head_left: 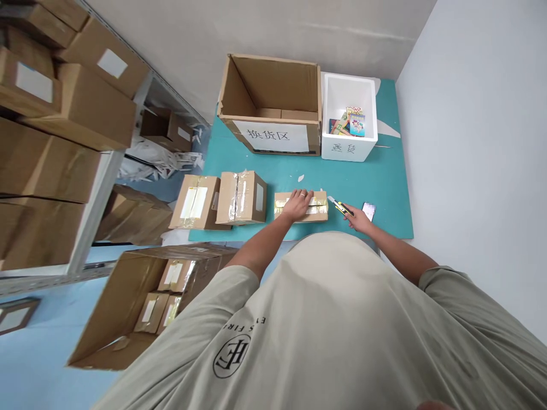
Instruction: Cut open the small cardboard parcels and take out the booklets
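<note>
A small taped cardboard box (320,214) lies near the front edge of the teal table (363,176), with a dark slit along part of its top seam. My left hand (297,205) rests flat on top of this box, fingers stretched forward, a ring on one of them. In my right hand (359,218) is a yellow and black box cutter (342,208), its blade out and pointing at the box's right end. Whether the blade touches the box I cannot tell. Just right of that hand lies a phone (368,211).
Two taped cartons (240,196) stand left on the table. Behind are a large open carton (277,136) and a white foam bin (349,149) holding small colourful packs. A big open carton (115,302) with boxes sits below left, beside a loaded shelf (98,199). A wall (470,142) bounds the right.
</note>
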`<state>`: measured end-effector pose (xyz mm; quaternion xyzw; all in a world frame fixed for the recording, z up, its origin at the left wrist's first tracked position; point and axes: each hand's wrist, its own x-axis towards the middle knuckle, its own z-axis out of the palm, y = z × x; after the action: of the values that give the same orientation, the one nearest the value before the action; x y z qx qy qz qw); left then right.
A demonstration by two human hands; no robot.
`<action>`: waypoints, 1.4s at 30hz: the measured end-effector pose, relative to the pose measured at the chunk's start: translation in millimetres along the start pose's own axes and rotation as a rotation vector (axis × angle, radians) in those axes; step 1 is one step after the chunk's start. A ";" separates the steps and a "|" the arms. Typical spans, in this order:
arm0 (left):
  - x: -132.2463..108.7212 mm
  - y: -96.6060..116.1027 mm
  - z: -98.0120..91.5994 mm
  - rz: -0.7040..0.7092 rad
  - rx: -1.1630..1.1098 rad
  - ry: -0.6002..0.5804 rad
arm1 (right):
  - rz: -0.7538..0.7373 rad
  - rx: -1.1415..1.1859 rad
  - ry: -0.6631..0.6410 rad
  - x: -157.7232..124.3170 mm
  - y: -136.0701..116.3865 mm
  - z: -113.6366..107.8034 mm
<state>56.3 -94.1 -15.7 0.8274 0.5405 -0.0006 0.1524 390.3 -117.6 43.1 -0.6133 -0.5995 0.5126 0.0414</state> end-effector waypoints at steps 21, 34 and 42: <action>-6.5 5.8 -6.6 -0.021 -0.041 -0.035 | 0.111 -0.113 -0.139 -9.1 -31.5 -6.5; 5.9 -2.1 -3.7 0.096 -0.065 -0.070 | 0.146 -0.014 -0.258 -8.3 -23.2 -22.1; -11.2 4.6 -21.0 0.368 -0.052 -0.073 | 0.133 0.000 -0.192 -15.1 -16.4 -14.0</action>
<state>52.3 -100.6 7.4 0.9076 0.3738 0.0111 0.1907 392.1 -116.9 69.4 -0.5997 -0.5589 0.5705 -0.0504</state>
